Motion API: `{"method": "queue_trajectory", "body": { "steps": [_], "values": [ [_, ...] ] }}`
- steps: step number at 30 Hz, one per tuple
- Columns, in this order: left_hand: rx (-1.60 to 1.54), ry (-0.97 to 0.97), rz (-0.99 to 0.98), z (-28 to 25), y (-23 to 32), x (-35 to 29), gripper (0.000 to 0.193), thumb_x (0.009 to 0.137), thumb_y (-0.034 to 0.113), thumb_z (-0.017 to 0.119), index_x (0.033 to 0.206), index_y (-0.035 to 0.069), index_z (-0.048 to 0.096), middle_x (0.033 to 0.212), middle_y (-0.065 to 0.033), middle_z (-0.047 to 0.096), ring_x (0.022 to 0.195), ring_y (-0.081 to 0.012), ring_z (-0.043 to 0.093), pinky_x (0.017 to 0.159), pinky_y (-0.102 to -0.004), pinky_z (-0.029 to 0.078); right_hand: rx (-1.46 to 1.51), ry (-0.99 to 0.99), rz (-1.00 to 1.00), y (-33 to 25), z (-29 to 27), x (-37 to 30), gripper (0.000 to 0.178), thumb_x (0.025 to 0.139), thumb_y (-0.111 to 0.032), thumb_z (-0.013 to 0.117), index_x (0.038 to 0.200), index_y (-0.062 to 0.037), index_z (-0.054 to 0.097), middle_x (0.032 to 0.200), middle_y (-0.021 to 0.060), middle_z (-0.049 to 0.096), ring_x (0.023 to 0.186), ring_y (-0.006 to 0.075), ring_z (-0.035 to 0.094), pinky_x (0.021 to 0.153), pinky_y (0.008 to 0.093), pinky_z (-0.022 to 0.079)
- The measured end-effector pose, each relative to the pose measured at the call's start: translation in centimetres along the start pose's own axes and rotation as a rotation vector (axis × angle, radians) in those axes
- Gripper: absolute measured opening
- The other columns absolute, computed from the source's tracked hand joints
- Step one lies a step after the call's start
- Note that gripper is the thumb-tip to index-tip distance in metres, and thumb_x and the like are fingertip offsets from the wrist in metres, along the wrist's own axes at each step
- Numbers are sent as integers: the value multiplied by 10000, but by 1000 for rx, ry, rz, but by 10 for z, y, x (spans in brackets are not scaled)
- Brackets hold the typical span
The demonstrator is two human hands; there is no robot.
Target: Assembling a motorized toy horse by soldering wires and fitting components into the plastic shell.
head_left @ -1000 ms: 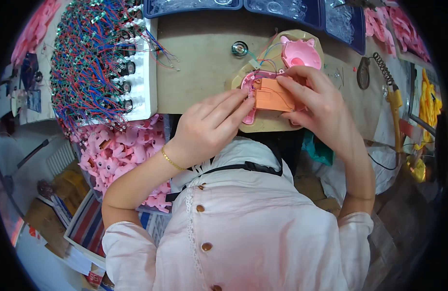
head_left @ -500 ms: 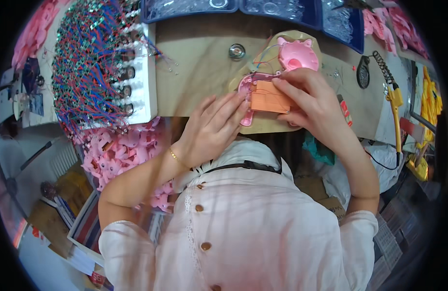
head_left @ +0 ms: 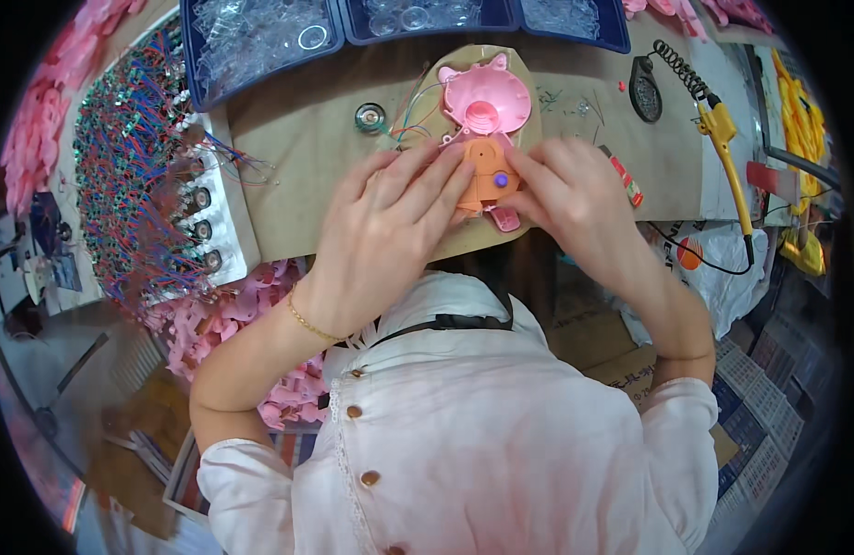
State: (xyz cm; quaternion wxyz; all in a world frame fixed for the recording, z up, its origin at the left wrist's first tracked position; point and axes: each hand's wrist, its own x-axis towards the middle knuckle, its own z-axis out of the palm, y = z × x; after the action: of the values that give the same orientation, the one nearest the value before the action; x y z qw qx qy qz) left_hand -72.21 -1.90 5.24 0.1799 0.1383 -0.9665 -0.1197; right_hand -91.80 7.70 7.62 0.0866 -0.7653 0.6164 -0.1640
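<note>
An orange plastic case (head_left: 483, 166) with a round purple button (head_left: 501, 180) lies between my two hands, over the lower part of a pink toy body shell (head_left: 506, 219). My left hand (head_left: 390, 208) holds the case's left side, its long fingers close together. At the right edge, beside the button, my right hand (head_left: 575, 199) grips with thumb and fingers. Just beyond the case, a pink eared head shell (head_left: 505, 100) lies hollow side up, and thin wires (head_left: 410, 116) run to its left. My fingers hide much of the body shell.
A cardboard pad (head_left: 454, 248) lies under the toy. A small round speaker (head_left: 369, 117) sits left of it. Wired circuit parts (head_left: 140, 176) crowd a white foam tray (head_left: 233, 222). Blue bins (head_left: 346, 23) of clear parts line the back. A yellow-handled soldering iron (head_left: 720, 129) stands right.
The orange case has turned and now shows its purple button. Both my hands have closed in around it, the left reaching over its edge. The whole view has shifted.
</note>
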Motion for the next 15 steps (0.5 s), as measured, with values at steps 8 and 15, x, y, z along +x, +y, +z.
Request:
{"method": "queue_trajectory", "body": {
  "steps": [8,15],
  "values": [
    [21,-12,3,-1,0,1,349,787,203,643,1111,78,617,1147,-29,606,1042,-165,554,874,-331,408,87,-6,7,8,-6,11,332,670,-193,719,946,-38,620,820,83,565,764,270,548,680,360,437],
    [-40,73,-83,8,8,0,332,784,138,633,1109,70,620,1144,-42,611,1017,-166,575,845,-326,416,-20,180,138,-14,14,6,186,698,-138,707,792,-43,577,766,103,550,722,284,534,649,375,419]
  ]
}}
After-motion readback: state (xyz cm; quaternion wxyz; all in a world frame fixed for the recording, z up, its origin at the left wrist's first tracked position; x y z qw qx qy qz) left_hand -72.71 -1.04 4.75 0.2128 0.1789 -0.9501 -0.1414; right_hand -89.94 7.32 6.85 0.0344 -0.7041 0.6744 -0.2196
